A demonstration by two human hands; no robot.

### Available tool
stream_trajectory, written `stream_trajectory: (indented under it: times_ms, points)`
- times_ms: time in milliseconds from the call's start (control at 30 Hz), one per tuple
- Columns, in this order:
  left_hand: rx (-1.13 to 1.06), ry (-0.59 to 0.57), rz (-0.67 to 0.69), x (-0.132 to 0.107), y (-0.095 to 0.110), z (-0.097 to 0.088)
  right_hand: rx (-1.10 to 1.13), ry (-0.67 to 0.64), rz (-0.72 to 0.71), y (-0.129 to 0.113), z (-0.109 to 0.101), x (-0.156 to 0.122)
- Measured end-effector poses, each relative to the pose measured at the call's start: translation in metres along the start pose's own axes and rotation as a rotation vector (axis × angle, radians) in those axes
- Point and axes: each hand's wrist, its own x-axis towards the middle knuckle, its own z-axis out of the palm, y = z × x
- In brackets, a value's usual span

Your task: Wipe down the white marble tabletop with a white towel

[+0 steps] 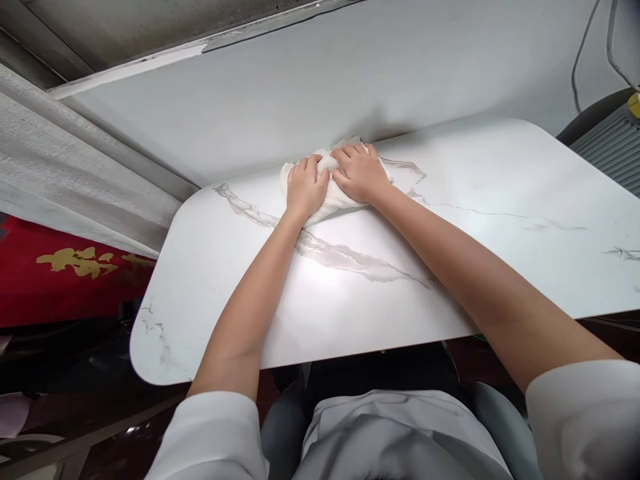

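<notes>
A crumpled white cloth (pixel 330 200) lies near the back edge of a white marble-patterned table (pixel 350 313), close to the wall. My left hand (pixel 306 185) presses on the cloth's left part, its fingers curled over the fabric. On the right part rests my right hand (pixel 361 172), with its fingers bent over the cloth and its thumb toward the left hand. A small fold of cloth bulges up between the two thumbs. Both arms reach forward across the tabletop.
Behind the table stands a pale wall (pixel 350 80). A greyish curtain (pixel 75 153) hangs at the left, above a red cloth with gold characters (pixel 75 263). At the far right are a grey ribbed object (pixel 610 147) and a hanging cable (pixel 580 60).
</notes>
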Motion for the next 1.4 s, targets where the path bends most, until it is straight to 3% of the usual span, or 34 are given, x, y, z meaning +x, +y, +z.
stream_trajectory:
  times_ms: [300,567,767,933,1167,1400]
  points:
    - [-0.041,-0.015,-0.017,0.022,-0.012,0.002,-0.014,-0.001,0.036,-0.001,0.003,0.019]
    - [0.007,0.005,-0.045,0.007,-0.006,0.002,0.012,-0.003,0.024,-0.003,0.002,0.007]
    - [0.022,-0.051,-0.02,-0.041,0.014,-0.015,0.01,0.025,-0.027,-0.017,-0.004,-0.04]
    - [0.057,-0.118,0.032,-0.1,0.038,-0.036,-0.058,-0.018,0.016,-0.051,-0.032,-0.107]
    - [0.081,-0.19,0.109,-0.182,0.059,-0.069,-0.149,-0.006,-0.034,-0.098,-0.058,-0.191]
    - [0.111,-0.179,0.113,-0.234,0.061,-0.095,-0.147,0.0,-0.118,-0.131,-0.065,-0.222]
